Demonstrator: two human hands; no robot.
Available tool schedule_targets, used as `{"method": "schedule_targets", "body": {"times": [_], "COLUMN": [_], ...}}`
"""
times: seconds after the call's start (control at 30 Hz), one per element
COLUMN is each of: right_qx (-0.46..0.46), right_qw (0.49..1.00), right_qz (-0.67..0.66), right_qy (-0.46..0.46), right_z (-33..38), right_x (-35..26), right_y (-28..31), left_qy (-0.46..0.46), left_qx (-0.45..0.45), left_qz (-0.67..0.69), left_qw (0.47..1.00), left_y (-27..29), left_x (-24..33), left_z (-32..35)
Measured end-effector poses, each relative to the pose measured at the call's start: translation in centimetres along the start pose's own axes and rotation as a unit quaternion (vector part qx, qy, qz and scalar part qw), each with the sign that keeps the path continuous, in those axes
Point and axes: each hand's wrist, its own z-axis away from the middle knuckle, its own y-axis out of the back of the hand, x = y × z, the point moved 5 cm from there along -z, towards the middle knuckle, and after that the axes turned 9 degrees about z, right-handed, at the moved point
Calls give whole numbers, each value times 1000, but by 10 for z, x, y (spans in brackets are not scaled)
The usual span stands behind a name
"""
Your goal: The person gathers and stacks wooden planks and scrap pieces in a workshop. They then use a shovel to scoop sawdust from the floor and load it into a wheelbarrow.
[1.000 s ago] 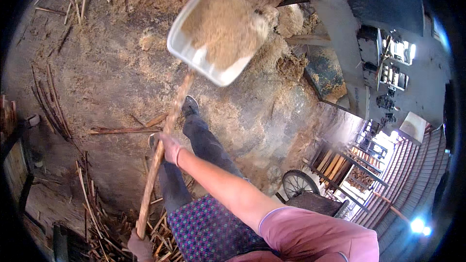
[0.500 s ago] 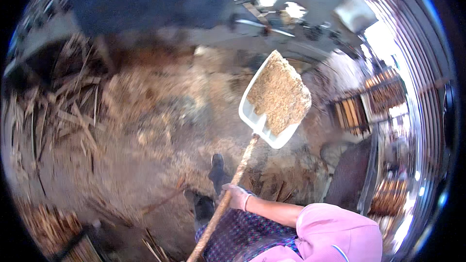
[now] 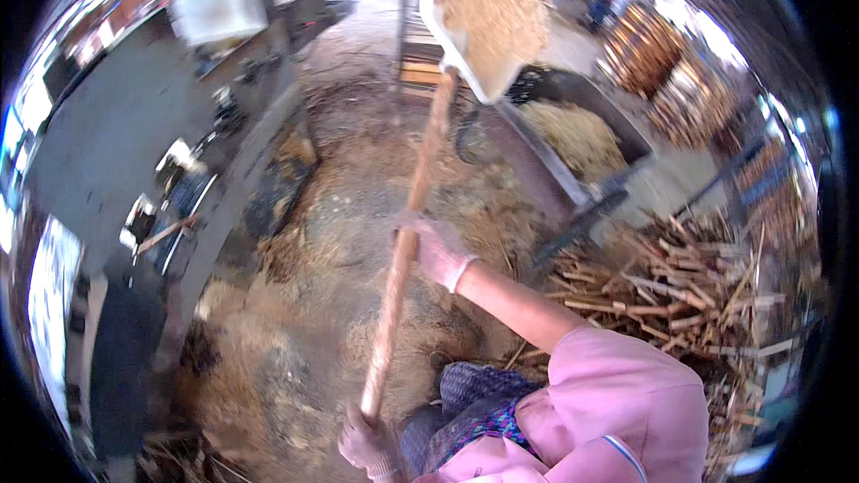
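Observation:
Across the middle stretches a shovel (image 3: 392,331) with a long wooden handle and a white blade. Tan sawdust (image 3: 494,13) is heaped on the blade, which is raised at the top of the view. My right hand (image 3: 434,250), in a pale glove, is closed around the middle of the handle. Lower down, my gloved left hand (image 3: 367,445) grips the handle near its end. Beyond my right hand stands a dark metal cart (image 3: 535,156) with paler sawdust (image 3: 577,139) inside; the blade is above its far left corner.
A large heap of wood sticks (image 3: 671,282) lies to the right. Round bundles of wood (image 3: 640,49) stand beyond the cart. To the left is a broad grey machine table (image 3: 107,116) with tools along its edge. Sawdust and scraps cover the floor (image 3: 358,206).
My view has swung to the right, bringing the cart and stick heap closer. The loaded shovel has come along with it, blade now farther out. My left hand has come into view.

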Motion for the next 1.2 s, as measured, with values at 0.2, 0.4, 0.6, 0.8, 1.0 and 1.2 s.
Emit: {"method": "schedule_targets", "body": {"times": [0.2, 0.4, 0.6, 0.8, 1.0, 1.2], "right_qx": [32, -34, -114, -77, 225, 650], "right_qw": [989, 936, 859, 964, 907, 553], "right_qz": [-129, -351, -492, -254, 342, 512], "right_qy": [-71, 17, 81, 34, 100, 101], "right_z": [26, -38, -134, -194, -140, -29], "right_x": [8, -67, -103, -87, -66, -169], "right_y": [32, 113, 145, 129, 240, 350], "left_qy": [-284, -397, -408, -466, -456, -397], "left_qx": [46, 71, 99, 135, 197, 66], "left_qz": [12, 57, 124, -36, -147, -217], "left_qw": [958, 913, 899, 874, 855, 889], "left_y": [15, 40, 19, -6, -24, -44], "left_x": [198, 294, 321, 366, 376, 432], "left_z": [-132, -155, -210, -291, -431, -607]}}
